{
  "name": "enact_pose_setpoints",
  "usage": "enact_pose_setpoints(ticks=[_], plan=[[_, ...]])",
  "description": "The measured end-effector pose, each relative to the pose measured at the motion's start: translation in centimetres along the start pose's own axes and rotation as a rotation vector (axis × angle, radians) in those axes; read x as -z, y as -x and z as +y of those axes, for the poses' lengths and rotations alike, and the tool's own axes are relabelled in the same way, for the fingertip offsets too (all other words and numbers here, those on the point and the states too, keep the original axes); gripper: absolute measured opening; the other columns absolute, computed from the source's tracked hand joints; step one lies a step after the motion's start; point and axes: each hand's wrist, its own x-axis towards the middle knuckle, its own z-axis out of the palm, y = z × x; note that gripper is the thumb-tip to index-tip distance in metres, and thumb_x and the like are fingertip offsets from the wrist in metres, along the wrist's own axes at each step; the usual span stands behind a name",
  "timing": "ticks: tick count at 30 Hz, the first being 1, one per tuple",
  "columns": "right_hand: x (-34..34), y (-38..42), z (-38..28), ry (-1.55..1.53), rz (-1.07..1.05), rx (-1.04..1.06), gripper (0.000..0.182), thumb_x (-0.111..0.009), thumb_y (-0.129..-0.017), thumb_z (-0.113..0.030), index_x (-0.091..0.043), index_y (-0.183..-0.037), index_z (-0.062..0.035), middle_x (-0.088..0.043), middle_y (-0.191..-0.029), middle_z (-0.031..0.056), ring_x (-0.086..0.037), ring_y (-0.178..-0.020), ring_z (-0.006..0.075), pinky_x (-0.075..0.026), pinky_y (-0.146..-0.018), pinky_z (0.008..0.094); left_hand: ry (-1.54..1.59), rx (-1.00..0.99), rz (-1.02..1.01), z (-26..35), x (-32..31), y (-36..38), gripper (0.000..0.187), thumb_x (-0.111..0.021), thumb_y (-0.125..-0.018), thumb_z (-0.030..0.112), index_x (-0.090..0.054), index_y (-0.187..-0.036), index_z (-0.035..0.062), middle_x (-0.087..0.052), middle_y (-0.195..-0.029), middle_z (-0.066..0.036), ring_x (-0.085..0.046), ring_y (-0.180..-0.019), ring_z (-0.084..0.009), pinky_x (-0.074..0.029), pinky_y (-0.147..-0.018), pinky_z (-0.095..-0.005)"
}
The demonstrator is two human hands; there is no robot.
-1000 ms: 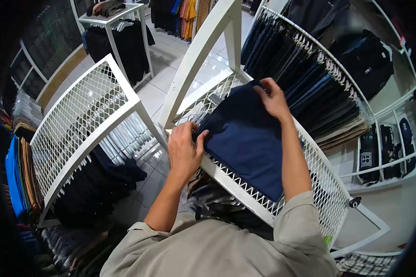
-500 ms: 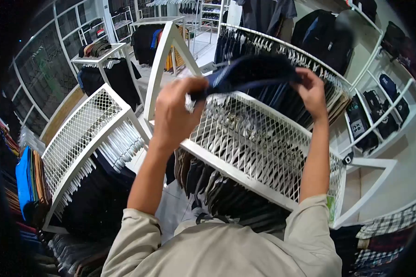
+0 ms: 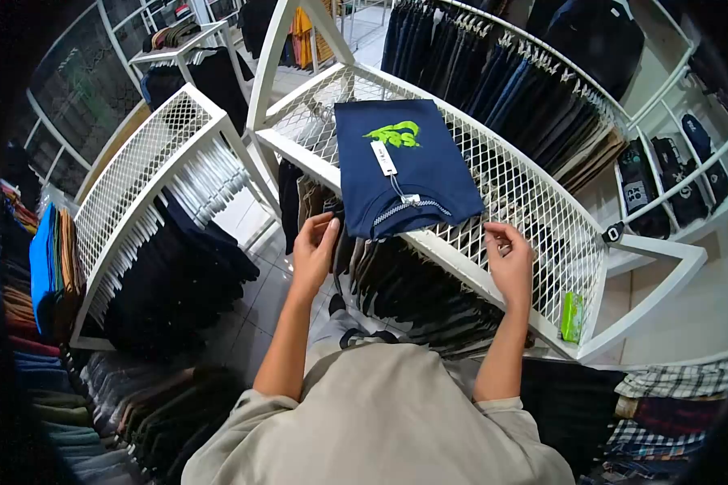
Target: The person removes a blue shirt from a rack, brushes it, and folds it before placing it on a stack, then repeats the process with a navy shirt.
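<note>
The folded navy shirt (image 3: 404, 166) lies flat on the white mesh rack top (image 3: 526, 194), upper centre of the frame. The left hand (image 3: 314, 250), fingers loosely open, sits at the shirt's near-left corner. The right hand (image 3: 511, 263), fingers relaxed and holding nothing, rests on the rack edge right of the shirt.

A folded navy shirt (image 3: 404, 166) with a green print and a white tag is lying on the white mesh rack top (image 3: 526, 194). The left hand (image 3: 314, 250) is being held open just beside its near edge, the right hand (image 3: 510, 263) over the rack's near rail, apart from the shirt.
</note>
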Motion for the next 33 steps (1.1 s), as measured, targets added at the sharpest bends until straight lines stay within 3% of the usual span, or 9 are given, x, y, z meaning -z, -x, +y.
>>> enact_pose_setpoints(ticks=[3, 6, 10, 14, 20, 25, 27, 30, 33], plan=[[-1.4, 2.4, -2.6, -0.045, -0.07, -0.036, 0.014, -0.068, -0.092, -0.007, -0.074, -0.104, -0.004, -0.071, -0.092, 0.0047, -0.06, -0.069, 0.0085, -0.047, -0.06, 0.0254, 0.336, 0.359, -0.121, -2.1, -1.0, -2.4, 0.045, -0.062, -0.1, 0.042, -0.061, -0.13, 0.0078, -0.068, -0.114, -0.009, -0.063, -0.101, -0.0179, -0.048, -0.089, -0.0323], [-3.8, 4.9, -1.7, -0.196, -0.19, -0.076, 0.016, -0.07, -0.091, -0.009, -0.073, -0.106, -0.0026, -0.072, -0.09, 0.0051, -0.059, -0.068, 0.0062, -0.047, -0.058, 0.0225, 0.504, 0.453, -0.152, -0.1, -2.5, -2.3, 0.037, -0.063, -0.1, 0.036, -0.063, -0.125, 0.0088, -0.069, -0.112, -0.006, -0.065, -0.098, -0.017, -0.048, -0.09, -0.032], [-6.9, 7.1, -1.5, -0.394, -0.327, -0.105, 0.023, -0.073, -0.093, -0.012, -0.07, -0.109, 0.0042, -0.072, -0.09, 0.007, -0.061, -0.073, 0.0058, -0.05, -0.063, 0.0208, 0.545, 0.344, -0.259, -1.0, -2.5, -2.2, 0.019, -0.063, -0.099, 0.026, -0.066, -0.107, 0.0091, -0.071, -0.1, -0.001, -0.068, -0.091, -0.0124, -0.05, -0.087, -0.0293], [-10.0, 7.6, -1.4, -0.747, -0.451, -0.345, 0.052, -0.075, -0.093, -0.02, -0.054, -0.134, 0.0045, -0.066, -0.117, 0.0123, -0.062, -0.099, 0.0125, -0.052, -0.084, 0.0266, 0.617, 0.405, -0.305, 0.3, -2.0, -1.4, 0.013, -0.065, -0.098, 0.021, -0.066, -0.105, 0.0104, -0.071, -0.099, -0.001, -0.068, -0.087, -0.0111, -0.052, -0.081, -0.0269], [-12.8, 6.5, -3.5, -1.029, -0.39, -0.365, 0.051, -0.075, -0.093, -0.017, -0.051, -0.135, -0.0004, -0.063, -0.122, 0.0064, -0.061, -0.108, 0.0125, -0.05, -0.093, 0.0287, 0.505, 0.407, -0.363, 2.9, -2.6, 0.6, 0.004, -0.069, -0.095, 0.016, -0.068, -0.096, 0.0117, -0.07, -0.092, 0.004, -0.061, -0.078, -0.0043, -0.047, -0.072, -0.0218], [-12.5, 6.2, -3.5, -0.986, -0.162, -0.309, 0.041, -0.077, -0.09, -0.012, -0.057, -0.123, 0.0017, -0.068, -0.112, 0.0063, -0.065, -0.099, 0.0126, -0.051, -0.09, 0.0282, 0.287, 0.287, -0.534, 1.8, -2.6, 3.0, 0.03, -0.075, -0.09, 0.024, -0.069, -0.113, 0.0064, -0.067, -0.097, 0.003, -0.062, -0.088, -0.0081, -0.048, -0.077, -0.025], [-11.6, 6.7, -2.9, -0.985, -0.104, -0.285, 0.04, -0.076, -0.089, -0.007, -0.056, -0.122, 0.0021, -0.069, -0.111, 0.0078, -0.067, -0.095, 0.0132, -0.055, -0.084, 0.0285, 0.488, 0.451, -0.496, 0.1, -2.3, 2.9, 0.03, -0.07, -0.095, 0.022, -0.063, -0.121, 0.0082, -0.069, -0.107, 0.0, -0.064, -0.089, -0.01, -0.05, -0.077, -0.0262], [-8.2, 7.9, -2.2, -0.894, -0.165, -0.408, 0.049, -0.073, -0.087, 0.0, -0.052, -0.13, 0.0036, -0.068, -0.114, 0.0093, -0.067, -0.097, 0.0138, -0.056, -0.08, 0.027, 0.678, 0.47, -0.391, -0.5, -1.2, 1.8, 0.05, -0.063, -0.098, 0.045, -0.055, -0.13, 0.0068, -0.067, -0.107, -0.006, -0.067, -0.097, -0.0162, -0.054, -0.081, -0.0313], [-6.5, 8.5, -0.1, -0.885, -0.04, -0.304, 0.052, -0.073, -0.086, 0.002, -0.049, -0.132, 0.0051, -0.069, -0.113, 0.0115, -0.067, -0.101, 0.0156, -0.055, -0.09, 0.0291, 0.761, 0.479, -0.228, -0.9, -0.1, -0.1, 0.057, -0.064, -0.095, 0.052, -0.055, -0.128, 0.0067, -0.066, -0.107, -0.007, -0.067, -0.097, -0.0198, -0.054, -0.083, -0.0342]])
